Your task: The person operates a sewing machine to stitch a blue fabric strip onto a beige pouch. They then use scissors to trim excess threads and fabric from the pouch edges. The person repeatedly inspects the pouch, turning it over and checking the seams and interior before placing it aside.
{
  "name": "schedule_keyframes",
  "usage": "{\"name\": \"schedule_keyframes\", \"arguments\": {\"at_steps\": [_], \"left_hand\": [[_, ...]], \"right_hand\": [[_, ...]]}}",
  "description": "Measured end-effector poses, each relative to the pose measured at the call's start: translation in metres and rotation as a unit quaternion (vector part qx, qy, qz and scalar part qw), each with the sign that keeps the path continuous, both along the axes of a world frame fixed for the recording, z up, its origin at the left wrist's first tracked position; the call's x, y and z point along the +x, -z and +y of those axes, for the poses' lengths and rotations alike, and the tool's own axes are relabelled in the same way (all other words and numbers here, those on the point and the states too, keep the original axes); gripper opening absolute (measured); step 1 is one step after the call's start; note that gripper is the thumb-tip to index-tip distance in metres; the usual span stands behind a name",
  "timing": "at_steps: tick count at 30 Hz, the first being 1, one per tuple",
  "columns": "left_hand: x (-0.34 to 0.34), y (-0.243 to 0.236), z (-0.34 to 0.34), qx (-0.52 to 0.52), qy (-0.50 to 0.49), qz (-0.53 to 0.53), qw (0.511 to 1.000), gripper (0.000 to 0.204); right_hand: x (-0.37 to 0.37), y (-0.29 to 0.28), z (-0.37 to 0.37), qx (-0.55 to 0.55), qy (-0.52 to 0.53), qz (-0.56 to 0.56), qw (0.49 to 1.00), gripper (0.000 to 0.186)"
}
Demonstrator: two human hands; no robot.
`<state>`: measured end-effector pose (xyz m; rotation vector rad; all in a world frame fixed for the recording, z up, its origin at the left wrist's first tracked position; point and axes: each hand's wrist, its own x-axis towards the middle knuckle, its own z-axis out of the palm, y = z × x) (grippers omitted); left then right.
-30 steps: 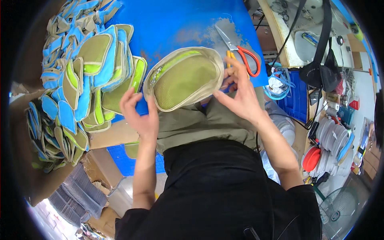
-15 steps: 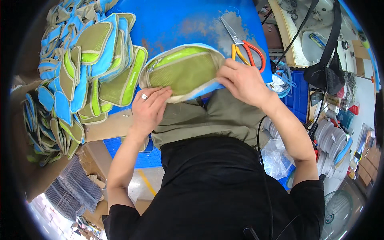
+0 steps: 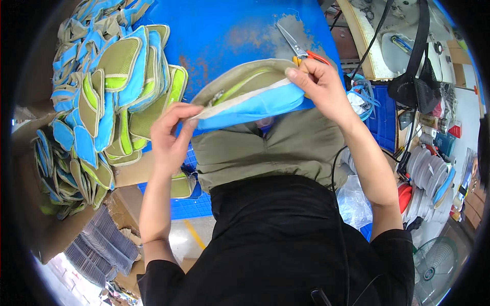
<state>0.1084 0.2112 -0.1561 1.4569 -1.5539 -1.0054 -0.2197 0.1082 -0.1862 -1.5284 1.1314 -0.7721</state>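
Observation:
An oval fabric pouch point(image 3: 250, 105) in olive, bright green and beige, with a blue underside, hangs between my hands above my lap. Its near edge is lifted, so the blue side faces me and the mesh front is partly hidden. My left hand point(image 3: 176, 125) pinches the left end between thumb and fingers. My right hand point(image 3: 319, 84) grips the right end the same way. Just beyond my right hand lie scissors point(image 3: 293, 42) with orange-red and yellow handles, which that hand partly covers.
A heap of similar pouches point(image 3: 117, 66) covers the left of the blue table point(image 3: 214, 30), with more in a cardboard box point(image 3: 66, 224) below. At right are a worn machine table point(image 3: 365, 46), a black strap, blue crates point(image 3: 380, 115), stacked white reels point(image 3: 426, 171) and a fan point(image 3: 431, 270).
Both hands have tilted the pouch, raising its near edge so the blue underside shows. My left hand went from lying flat on it to pinching its end.

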Motion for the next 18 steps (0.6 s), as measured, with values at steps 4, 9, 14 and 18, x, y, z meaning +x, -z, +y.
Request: {"name": "schedule_keyframes", "arguments": {"at_steps": [4, 9, 14, 18], "left_hand": [[0.014, 0.006, 0.008, 0.145, 0.174, 0.137, 0.964, 0.011], [-0.017, -0.019, 0.006, 0.085, 0.225, -0.062, 0.969, 0.019], [-0.022, 0.0, 0.013, -0.039, 0.24, -0.244, 0.939, 0.022], [-0.021, 0.01, 0.016, -0.09, 0.241, -0.293, 0.921, 0.018]], "right_hand": [[0.001, 0.001, -0.001, -0.031, 0.015, 0.024, 0.999, 0.036], [0.0, 0.025, 0.019, -0.035, 0.057, 0.032, 0.997, 0.029], [0.003, 0.027, 0.03, 0.042, 0.079, -0.021, 0.996, 0.023], [0.008, 0.022, 0.038, 0.105, 0.109, -0.103, 0.983, 0.021]]}}
